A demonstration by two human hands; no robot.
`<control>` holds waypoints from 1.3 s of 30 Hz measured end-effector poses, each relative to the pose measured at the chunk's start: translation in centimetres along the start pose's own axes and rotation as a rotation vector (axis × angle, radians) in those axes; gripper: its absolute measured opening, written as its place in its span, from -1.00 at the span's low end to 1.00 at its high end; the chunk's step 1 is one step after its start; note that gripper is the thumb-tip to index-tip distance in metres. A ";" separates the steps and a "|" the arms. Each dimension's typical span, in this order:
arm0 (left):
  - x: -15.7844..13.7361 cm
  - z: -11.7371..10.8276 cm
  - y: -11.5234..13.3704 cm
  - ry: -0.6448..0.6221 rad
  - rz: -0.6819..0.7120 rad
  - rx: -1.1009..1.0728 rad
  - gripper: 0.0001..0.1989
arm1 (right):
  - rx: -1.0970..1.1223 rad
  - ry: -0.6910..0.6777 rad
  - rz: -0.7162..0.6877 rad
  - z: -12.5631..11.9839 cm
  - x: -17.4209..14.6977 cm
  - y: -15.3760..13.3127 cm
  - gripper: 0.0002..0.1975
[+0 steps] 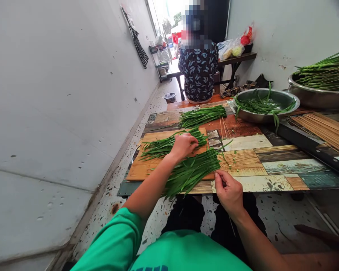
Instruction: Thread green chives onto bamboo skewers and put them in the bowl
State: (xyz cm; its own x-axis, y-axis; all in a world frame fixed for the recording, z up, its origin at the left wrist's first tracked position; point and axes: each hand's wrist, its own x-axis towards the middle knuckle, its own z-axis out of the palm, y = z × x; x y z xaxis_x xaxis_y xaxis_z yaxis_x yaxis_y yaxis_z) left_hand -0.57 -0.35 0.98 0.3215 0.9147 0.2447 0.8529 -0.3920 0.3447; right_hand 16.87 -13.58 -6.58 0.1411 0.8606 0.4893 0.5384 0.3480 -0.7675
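Observation:
My left hand reaches over the wooden cutting board, its fingers curled down into a bunch of garlic chives. Just nearer to me, a second bunch of garlic chives lies across the board's right side, leaves hanging past the table edge. At that bunch's right end, my right hand pinches a thin skewer, whose length shows below the hand. Its tip is hidden, so I cannot tell how far it runs into the chives. A further bunch of chives lies beyond the board.
Several loose skewers lie right of the board. A metal bowl holds loose leaves; a larger basin holds skewered green stalks. A long dark-handled knife and a skewer pile lie at right. A person sits ahead, back turned.

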 end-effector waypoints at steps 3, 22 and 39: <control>1.0 1.0 -0.2 -0.018 0.019 0.143 -0.85 | 0.018 -0.022 0.020 0.0 -0.2 0.2 -0.80; 0.7 0.5 -0.3 -0.027 0.039 0.008 -0.82 | 0.010 -0.023 0.020 0.1 0.0 0.1 -0.80; -0.9 0.0 1.7 -0.017 0.015 -0.301 -0.90 | 0.009 -0.028 0.054 0.0 0.1 -0.1 -0.78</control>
State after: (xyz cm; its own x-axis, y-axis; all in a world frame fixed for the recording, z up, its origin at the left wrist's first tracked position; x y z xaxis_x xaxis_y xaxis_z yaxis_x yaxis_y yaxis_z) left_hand 0.62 -1.82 1.37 0.3419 0.9092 0.2377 0.6889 -0.4145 0.5946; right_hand 16.88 -13.51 -6.42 0.1467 0.8883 0.4353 0.5234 0.3037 -0.7961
